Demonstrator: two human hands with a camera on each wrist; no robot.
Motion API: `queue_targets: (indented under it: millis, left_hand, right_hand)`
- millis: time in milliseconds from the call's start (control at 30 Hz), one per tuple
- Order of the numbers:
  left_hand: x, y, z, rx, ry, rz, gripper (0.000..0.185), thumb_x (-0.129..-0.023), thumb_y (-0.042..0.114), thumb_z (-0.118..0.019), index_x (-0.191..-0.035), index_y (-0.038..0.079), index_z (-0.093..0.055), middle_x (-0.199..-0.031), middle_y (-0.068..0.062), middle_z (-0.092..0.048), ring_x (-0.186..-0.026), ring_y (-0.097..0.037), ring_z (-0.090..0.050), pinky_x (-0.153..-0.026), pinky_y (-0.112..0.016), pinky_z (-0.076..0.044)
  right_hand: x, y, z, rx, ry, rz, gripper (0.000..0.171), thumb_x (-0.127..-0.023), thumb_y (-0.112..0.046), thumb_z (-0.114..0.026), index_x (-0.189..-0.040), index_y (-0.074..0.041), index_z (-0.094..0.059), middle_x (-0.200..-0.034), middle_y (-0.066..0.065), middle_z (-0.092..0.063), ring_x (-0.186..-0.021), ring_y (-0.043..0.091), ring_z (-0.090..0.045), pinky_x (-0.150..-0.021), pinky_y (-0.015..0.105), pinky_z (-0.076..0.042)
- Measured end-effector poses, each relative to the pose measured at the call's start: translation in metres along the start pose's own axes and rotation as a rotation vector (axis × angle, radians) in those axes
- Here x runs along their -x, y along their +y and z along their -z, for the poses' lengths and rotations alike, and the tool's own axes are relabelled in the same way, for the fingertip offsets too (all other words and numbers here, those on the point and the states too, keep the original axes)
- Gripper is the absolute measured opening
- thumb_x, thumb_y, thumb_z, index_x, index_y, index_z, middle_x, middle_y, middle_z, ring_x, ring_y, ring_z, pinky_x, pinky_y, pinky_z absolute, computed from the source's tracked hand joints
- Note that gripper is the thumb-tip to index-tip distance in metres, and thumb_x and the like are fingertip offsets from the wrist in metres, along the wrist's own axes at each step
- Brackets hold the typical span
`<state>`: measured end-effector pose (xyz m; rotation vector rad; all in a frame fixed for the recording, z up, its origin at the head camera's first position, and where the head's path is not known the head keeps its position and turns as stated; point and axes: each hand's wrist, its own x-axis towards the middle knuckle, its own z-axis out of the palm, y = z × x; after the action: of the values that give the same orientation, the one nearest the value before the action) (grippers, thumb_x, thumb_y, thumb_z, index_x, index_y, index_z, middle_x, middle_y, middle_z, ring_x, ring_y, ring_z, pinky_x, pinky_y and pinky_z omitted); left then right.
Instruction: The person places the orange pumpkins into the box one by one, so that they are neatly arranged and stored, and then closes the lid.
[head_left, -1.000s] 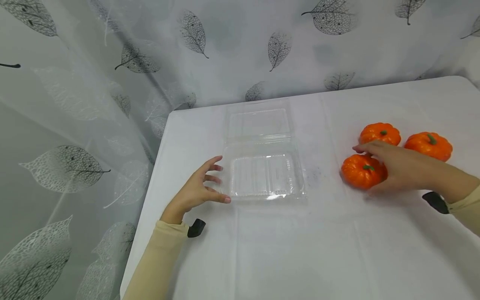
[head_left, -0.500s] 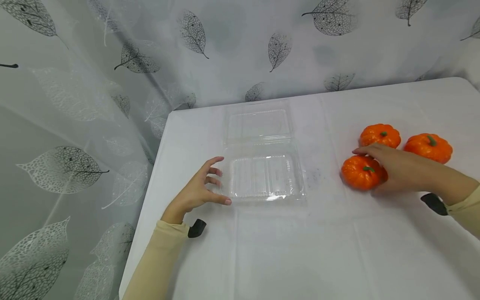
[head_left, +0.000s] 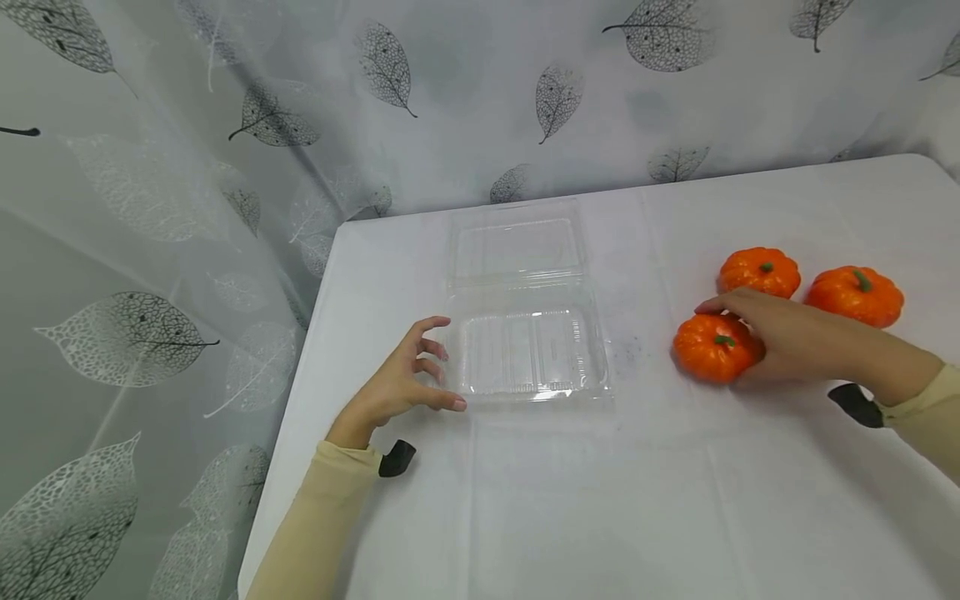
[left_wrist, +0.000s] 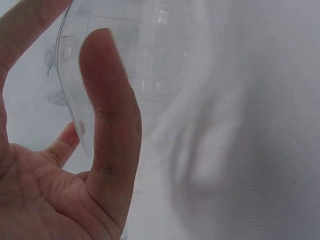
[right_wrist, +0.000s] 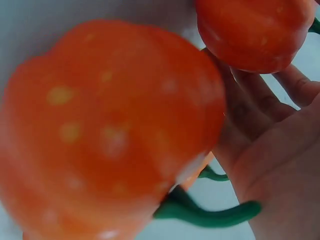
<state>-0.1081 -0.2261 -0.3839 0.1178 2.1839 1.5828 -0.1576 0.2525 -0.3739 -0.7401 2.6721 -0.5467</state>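
Note:
My right hand (head_left: 791, 337) grips the front orange toy pumpkin (head_left: 711, 348), which has a green stem, with fingers curled round its right side and far edge. In the right wrist view a large pumpkin (right_wrist: 105, 130) fills the left, and another pumpkin (right_wrist: 257, 35) overlaps the fingers at upper right. At the left edge of a clear plastic clamshell box (head_left: 517, 354), my left hand (head_left: 397, 375) stands with thumb and fingers spread and nothing gripped. The box lies with its lid (head_left: 517, 246) folded back. In the left wrist view the thumb (left_wrist: 115, 125) overlaps the clear plastic.
Two more orange pumpkins, one behind the right hand (head_left: 761, 271) and one farther right (head_left: 857, 296), sit on the white-covered table (head_left: 585, 500). A leaf-patterned curtain (head_left: 465, 92) hangs along the table's back and left sides.
My right hand and the front pumpkin have shifted a little to the left. The left hand has edged slightly right, and the box has stayed put.

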Motion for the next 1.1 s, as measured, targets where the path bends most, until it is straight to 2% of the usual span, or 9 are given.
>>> queue_targets:
  millis: [167,300,467,633,800,867,1033,1100]
  left_hand:
    - [0.004,0.007,-0.002,-0.018,0.005,0.009,0.104,-0.056,0.010,-0.089,-0.136,0.034,-0.027,-0.117,-0.022,-0.036,-0.079,-0.036,-0.050,-0.057,-0.052,-0.048]
    - [0.000,-0.002,0.000,-0.028,0.025,0.011,0.108,-0.053,0.013,-0.090,-0.137,0.033,-0.026,-0.116,-0.019,-0.038,-0.074,-0.031,-0.051,-0.054,-0.053,-0.047]
    - [-0.003,-0.012,0.003,-0.025,0.044,-0.001,0.110,-0.050,0.018,-0.092,-0.138,0.034,-0.026,-0.114,-0.017,-0.039,-0.070,-0.028,-0.050,-0.052,-0.050,-0.047]
    - [-0.002,-0.014,0.004,-0.014,0.048,-0.015,0.111,-0.050,0.019,-0.092,-0.139,0.032,-0.026,-0.113,-0.019,-0.040,-0.067,-0.026,-0.048,-0.051,-0.050,-0.046]
    - [-0.002,-0.014,0.006,0.015,0.036,-0.015,0.110,-0.052,0.012,-0.090,-0.139,0.031,-0.024,-0.110,-0.021,-0.039,-0.066,-0.024,-0.046,-0.050,-0.047,-0.045]
    - [0.000,-0.008,0.005,0.031,0.026,-0.007,0.109,-0.054,0.008,-0.089,-0.139,0.030,-0.024,-0.108,-0.023,-0.038,-0.066,-0.024,-0.044,-0.050,-0.045,-0.044]
    - [0.001,-0.008,0.005,0.057,0.022,-0.016,0.108,-0.055,0.006,-0.088,-0.139,0.029,-0.025,-0.102,-0.023,-0.039,-0.062,-0.022,-0.043,-0.048,-0.043,-0.043]
    - [0.000,-0.010,0.005,0.071,0.020,-0.026,0.108,-0.055,0.006,-0.088,-0.139,0.028,-0.024,-0.099,-0.023,-0.039,-0.061,-0.022,-0.042,-0.047,-0.042,-0.042]
  right_hand:
    - [-0.004,-0.005,0.002,-0.077,-0.012,0.025,0.074,-0.063,-0.023,-0.085,-0.126,-0.023,-0.045,-0.120,-0.008,-0.047,-0.110,0.012,-0.043,-0.085,0.041,-0.045]
    - [-0.004,-0.012,0.008,-0.132,-0.025,0.077,0.072,-0.067,-0.023,-0.082,-0.128,-0.028,-0.043,-0.120,-0.012,-0.048,-0.108,0.008,-0.045,-0.083,0.035,-0.046]
    - [-0.005,-0.025,0.014,-0.248,-0.069,0.127,0.075,-0.071,-0.024,-0.081,-0.133,-0.030,-0.039,-0.124,-0.012,-0.046,-0.108,0.012,-0.049,-0.081,0.026,-0.046]
    - [-0.012,-0.041,0.018,-0.329,-0.111,0.156,0.078,-0.070,-0.024,-0.081,-0.135,-0.032,-0.037,-0.129,-0.013,-0.043,-0.111,0.012,-0.047,-0.083,0.028,-0.046]
    - [-0.026,-0.061,0.020,-0.398,-0.106,0.218,0.079,-0.068,-0.022,-0.082,-0.134,-0.031,-0.039,-0.131,-0.013,-0.044,-0.114,0.010,-0.045,-0.085,0.028,-0.045]
    - [-0.033,-0.069,0.020,-0.438,-0.106,0.238,0.079,-0.069,-0.022,-0.082,-0.134,-0.031,-0.038,-0.132,-0.012,-0.043,-0.116,0.010,-0.044,-0.085,0.028,-0.045]
    - [-0.051,-0.089,0.020,-0.631,-0.120,0.275,0.080,-0.070,-0.014,-0.081,-0.136,-0.022,-0.036,-0.136,-0.005,-0.039,-0.119,0.017,-0.042,-0.085,0.033,-0.047]
    - [-0.058,-0.095,0.020,-0.711,-0.124,0.264,0.080,-0.069,-0.011,-0.081,-0.135,-0.019,-0.036,-0.136,-0.003,-0.039,-0.120,0.019,-0.042,-0.084,0.035,-0.047]
